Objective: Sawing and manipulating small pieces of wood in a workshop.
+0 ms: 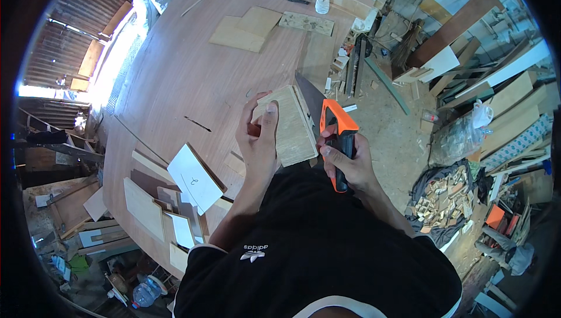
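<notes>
My left hand (260,134) grips a wooden board (287,128) from its left side, thumb across the face and fingers behind. The board is pale and roughly rectangular, held tilted near the table's edge in front of my body. In my right hand (349,160) is a handsaw (339,120), its orange and black handle wrapped by my fingers. The saw's grey blade points away from me along the board's right edge. Whether its teeth touch the wood I cannot tell.
Under the board spreads a large wooden table (169,102). White-faced panels (194,179) lean at its near left; flat plywood pieces (245,29) lie farther back, near a glass jar (322,2). On the right floor stand a sack of wood offcuts (447,195) and stacked planks (514,108).
</notes>
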A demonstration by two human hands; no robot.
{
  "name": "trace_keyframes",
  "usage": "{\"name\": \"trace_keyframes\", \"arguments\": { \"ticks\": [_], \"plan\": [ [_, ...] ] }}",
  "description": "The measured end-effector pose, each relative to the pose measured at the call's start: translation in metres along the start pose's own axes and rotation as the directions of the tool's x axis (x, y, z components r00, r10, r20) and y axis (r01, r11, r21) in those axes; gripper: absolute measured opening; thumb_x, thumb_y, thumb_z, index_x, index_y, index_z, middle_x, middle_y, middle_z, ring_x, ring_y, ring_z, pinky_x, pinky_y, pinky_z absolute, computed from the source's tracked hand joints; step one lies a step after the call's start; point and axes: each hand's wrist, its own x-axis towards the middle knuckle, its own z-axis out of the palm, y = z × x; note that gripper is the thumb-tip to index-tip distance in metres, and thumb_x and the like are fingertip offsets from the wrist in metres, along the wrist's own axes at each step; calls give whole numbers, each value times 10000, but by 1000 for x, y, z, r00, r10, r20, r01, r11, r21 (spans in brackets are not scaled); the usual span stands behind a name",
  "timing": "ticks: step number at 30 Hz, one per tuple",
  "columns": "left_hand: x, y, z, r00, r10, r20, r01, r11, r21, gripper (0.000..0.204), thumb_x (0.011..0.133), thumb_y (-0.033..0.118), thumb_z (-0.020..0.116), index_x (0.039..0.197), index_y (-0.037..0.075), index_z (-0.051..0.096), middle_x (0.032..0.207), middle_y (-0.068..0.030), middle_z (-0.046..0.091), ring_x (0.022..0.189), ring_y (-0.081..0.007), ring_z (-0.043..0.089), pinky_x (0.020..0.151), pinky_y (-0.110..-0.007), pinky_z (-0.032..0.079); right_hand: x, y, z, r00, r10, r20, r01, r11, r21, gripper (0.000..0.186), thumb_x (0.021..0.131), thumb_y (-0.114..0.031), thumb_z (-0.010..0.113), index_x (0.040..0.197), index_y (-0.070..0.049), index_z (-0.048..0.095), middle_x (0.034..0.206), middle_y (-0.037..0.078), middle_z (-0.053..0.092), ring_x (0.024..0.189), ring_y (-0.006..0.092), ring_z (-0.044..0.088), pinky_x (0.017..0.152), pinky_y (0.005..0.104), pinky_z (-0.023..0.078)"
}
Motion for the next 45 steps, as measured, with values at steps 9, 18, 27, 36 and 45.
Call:
{"name": "trace_keyframes", "arguments": {
  "ticks": [9,18,27,36,45],
  "plan": [
    [-3,-3,-4,1000,4,1,-4,994,105,282,949,209,615,1185,57,586,647,64,482,545,2,353,480,-200,219,-1,3,-3,999,-39,17,40,998,-47,363,839,-98,729,1106,5,506,851,74,611,560,91,558,461,225,451],
    [-4,-4,1,1000,13,5,-13,995,100,291,953,225,608,1200,71,585,616,79,427,534,4,320,481,-206,197,-2,4,-4,997,-69,17,71,988,-135,359,845,-108,723,1108,-5,501,863,73,613,582,86,563,476,221,458],
    [-7,-3,4,1000,17,0,-17,999,46,317,977,258,561,1231,69,553,627,76,430,522,8,295,478,-211,185,-3,8,2,995,-99,21,101,982,-161,328,857,-113,707,1093,-21,498,873,58,600,604,67,550,488,212,452],
    [-4,-3,4,1000,14,-26,-13,1000,19,298,986,238,535,1233,72,544,647,69,453,531,4,312,479,-214,191,-3,9,5,993,-120,10,120,975,-185,310,868,-111,693,1090,-26,494,881,53,599,617,61,552,490,206,452],
    [1,-4,-3,959,253,130,-270,953,136,302,955,129,575,1236,33,522,947,-62,629,720,-30,503,605,-186,391,1,8,0,988,-152,-13,151,987,-52,345,844,-105,723,1040,-22,451,1043,162,633,580,67,554,487,220,469]
  ]
}}
